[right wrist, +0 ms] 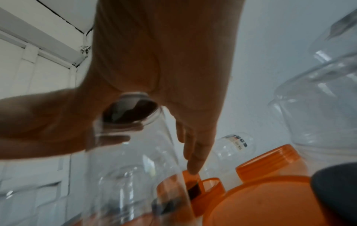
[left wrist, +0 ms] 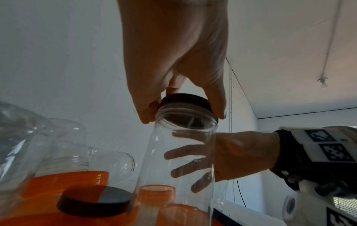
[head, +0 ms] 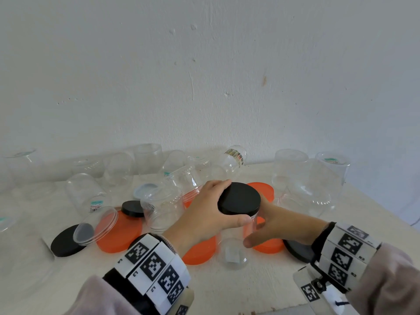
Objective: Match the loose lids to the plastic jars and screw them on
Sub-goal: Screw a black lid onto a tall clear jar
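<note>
- The clear jar (head: 234,251) under the left hand (head: 204,214) is blurred near its base, and that hand covers its upper wall.
- The fingers of the right hand (head: 279,226) are hidden behind the jar in the head view.
- A loose black lid (head: 297,250) lies half hidden under the right wrist.
- The price sticker (head: 95,206), left of the left hand, is too small to read.

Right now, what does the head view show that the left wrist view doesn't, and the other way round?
Head only: the black lid's flat top, and a price-tagged jar on the left. Left wrist only: the held jar's neck under the lid's rim, and the right hand's fingers seen through its clear wall. Both: the left hand grips the lid on the jar, the right hand holds the jar.
</note>
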### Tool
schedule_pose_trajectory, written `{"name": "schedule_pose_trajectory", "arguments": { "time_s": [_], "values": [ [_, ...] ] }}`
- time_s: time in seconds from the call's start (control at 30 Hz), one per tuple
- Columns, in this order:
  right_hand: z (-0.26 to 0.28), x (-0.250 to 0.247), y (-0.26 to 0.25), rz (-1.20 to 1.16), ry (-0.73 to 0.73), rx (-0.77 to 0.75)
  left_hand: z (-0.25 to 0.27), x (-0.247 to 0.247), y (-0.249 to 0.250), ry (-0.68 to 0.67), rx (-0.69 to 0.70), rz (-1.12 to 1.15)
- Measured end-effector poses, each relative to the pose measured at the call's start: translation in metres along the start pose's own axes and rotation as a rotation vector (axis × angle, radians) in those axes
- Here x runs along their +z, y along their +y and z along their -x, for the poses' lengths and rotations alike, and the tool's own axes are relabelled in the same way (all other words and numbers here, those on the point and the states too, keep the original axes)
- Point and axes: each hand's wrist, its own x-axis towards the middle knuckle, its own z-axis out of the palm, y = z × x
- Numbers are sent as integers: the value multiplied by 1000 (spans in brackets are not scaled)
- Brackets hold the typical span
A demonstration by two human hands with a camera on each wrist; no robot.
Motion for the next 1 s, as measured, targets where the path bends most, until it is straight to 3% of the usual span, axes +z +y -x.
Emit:
{"name": "schedule_pose_trajectory", "arguments": {
  "time_s": [0.2,0.47,0.6,0.93,1.0],
  "values": [
    [14,-35,-38,11,5,-44,5,2,-21,-113,-97,272],
    [-15,-32,-86,689,-124,-42,5,24,-37,-95,-79,371],
    [-26,-28,-97,877,-172,-13,3,27,-40,-67,-77,375],
    [-38,-30,-112,979,-305,9,0,24,-42,-89,-59,361],
    [-39,-31,-113,980,-326,5,-2,22,-27,-157,-51,339]
  ]
}}
